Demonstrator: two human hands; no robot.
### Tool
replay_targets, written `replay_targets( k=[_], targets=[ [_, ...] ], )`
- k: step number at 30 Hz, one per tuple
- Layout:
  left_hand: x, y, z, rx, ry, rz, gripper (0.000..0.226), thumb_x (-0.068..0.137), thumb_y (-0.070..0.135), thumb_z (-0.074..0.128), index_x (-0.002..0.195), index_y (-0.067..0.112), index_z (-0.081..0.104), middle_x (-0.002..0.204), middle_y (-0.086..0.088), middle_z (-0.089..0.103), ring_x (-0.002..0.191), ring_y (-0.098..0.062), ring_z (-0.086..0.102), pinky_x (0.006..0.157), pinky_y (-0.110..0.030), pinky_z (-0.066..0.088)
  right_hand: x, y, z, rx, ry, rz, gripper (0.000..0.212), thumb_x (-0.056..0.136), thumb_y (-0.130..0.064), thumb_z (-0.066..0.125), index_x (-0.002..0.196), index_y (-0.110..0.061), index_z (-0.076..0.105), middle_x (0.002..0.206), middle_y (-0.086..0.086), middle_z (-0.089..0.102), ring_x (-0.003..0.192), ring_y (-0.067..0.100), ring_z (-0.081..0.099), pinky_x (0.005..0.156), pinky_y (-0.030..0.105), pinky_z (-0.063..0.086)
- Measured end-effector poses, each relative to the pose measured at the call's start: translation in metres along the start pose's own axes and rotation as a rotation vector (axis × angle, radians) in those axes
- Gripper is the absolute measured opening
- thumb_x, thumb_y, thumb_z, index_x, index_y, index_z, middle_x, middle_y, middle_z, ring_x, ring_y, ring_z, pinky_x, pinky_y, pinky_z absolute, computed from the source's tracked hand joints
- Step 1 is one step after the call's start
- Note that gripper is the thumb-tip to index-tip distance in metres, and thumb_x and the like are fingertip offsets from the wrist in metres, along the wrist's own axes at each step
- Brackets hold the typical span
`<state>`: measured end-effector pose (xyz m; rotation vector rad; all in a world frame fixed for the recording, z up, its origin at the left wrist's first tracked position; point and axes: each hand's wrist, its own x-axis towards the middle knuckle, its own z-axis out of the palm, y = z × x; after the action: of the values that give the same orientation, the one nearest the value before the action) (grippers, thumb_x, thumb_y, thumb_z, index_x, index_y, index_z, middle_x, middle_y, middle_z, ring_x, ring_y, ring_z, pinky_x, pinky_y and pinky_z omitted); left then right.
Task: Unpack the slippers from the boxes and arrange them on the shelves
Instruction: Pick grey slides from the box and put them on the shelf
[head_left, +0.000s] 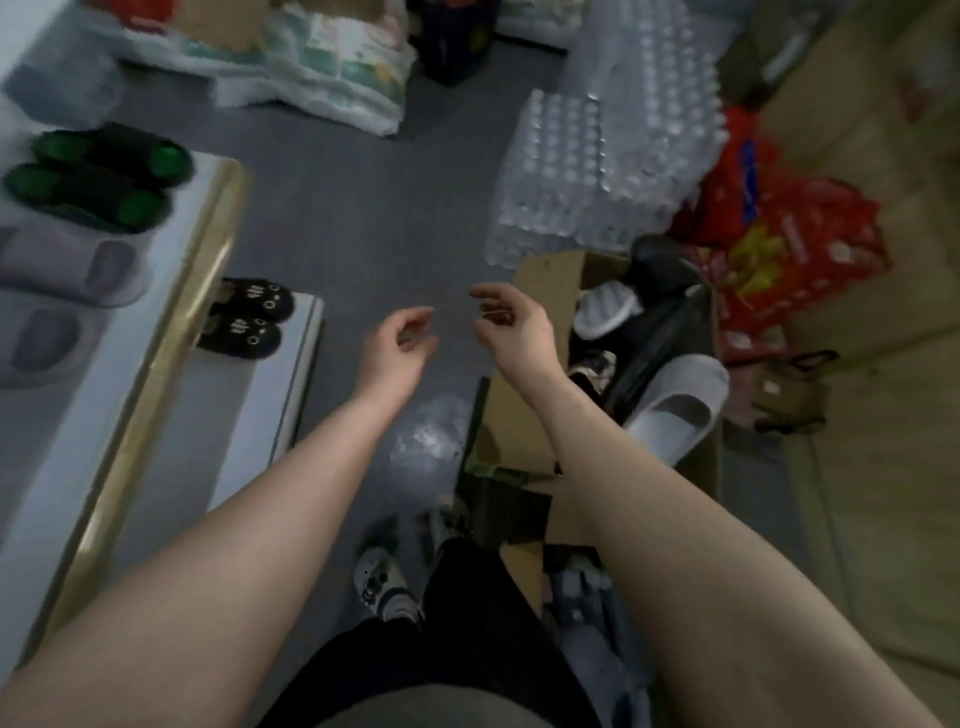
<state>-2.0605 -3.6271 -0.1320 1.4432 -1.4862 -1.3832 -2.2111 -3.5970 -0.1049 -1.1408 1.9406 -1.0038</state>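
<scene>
Empty hands between shelf and box

The left hand (402, 338) and right hand (511, 325) hang loosely curled, holding nothing. Grey slippers (670, 410) lie in the box (524, 415) at right; pairs sit on the shelves (208, 249) at left. A hasty grab could tip loose slippers onto the floor.

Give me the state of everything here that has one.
Left hand, empty, fingers loosely curled.
Right hand, empty, fingers loosely curled.
Box, open, slippers inside.
Green slippers, on the top shelf.
Grey slippers, on the top shelf.
Black slippers, on the lower shelf.
Bottle packs, wrapped, on the floor.
</scene>
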Motion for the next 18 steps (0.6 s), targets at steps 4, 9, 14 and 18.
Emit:
replay_targets(
  k=[4,9,14,18],
  targets=[
    [-0.013,0.015,0.053,0.077,-0.171,0.02,0.036,0.087,0.0,0.065,0.122,0.008,0.063,0.109,-0.002,0.065,0.1,-0.013,0.061,0.078,-0.001,0.042,-0.025,0.034,-0.056,-0.043,0.14,0.079,0.034,0.086,-0.005,0.063,0.113,-0.026,0.069,0.101,-0.002,0.066,0.094,0.014,0.063,0.086,0.039,0.056],
    [-0.03,0.036,0.114,0.136,-0.366,-0.024,0.033,0.091,0.009,0.064,0.121,0.022,0.063,0.11,0.005,0.064,0.099,-0.01,0.06,0.088,-0.023,0.046,-0.057,0.081,-0.127,0.042,0.347,0.266,0.036,0.092,-0.004,0.059,0.118,-0.027,0.066,0.102,-0.009,0.067,0.098,0.013,0.064,0.088,0.031,0.054],
    [-0.034,0.046,0.164,0.174,-0.464,-0.065,0.032,0.091,0.009,0.064,0.12,0.023,0.062,0.115,0.003,0.063,0.101,-0.009,0.059,0.088,-0.023,0.044,-0.072,0.135,-0.18,0.044,0.554,0.507,0.038,0.097,-0.008,0.051,0.128,-0.029,0.057,0.119,0.002,0.061,0.099,0.02,0.061,0.072,0.025,0.047],
    [-0.032,0.049,0.204,0.174,-0.515,-0.097,0.032,0.092,0.007,0.063,0.12,0.023,0.062,0.116,0.003,0.064,0.103,-0.009,0.059,0.097,-0.028,0.046,-0.074,0.175,-0.205,-0.006,0.626,0.718,0.055,0.092,-0.015,0.061,0.142,-0.024,0.041,0.139,0.012,0.042,0.118,0.036,0.053,0.097,0.046,0.05]
  ],
)
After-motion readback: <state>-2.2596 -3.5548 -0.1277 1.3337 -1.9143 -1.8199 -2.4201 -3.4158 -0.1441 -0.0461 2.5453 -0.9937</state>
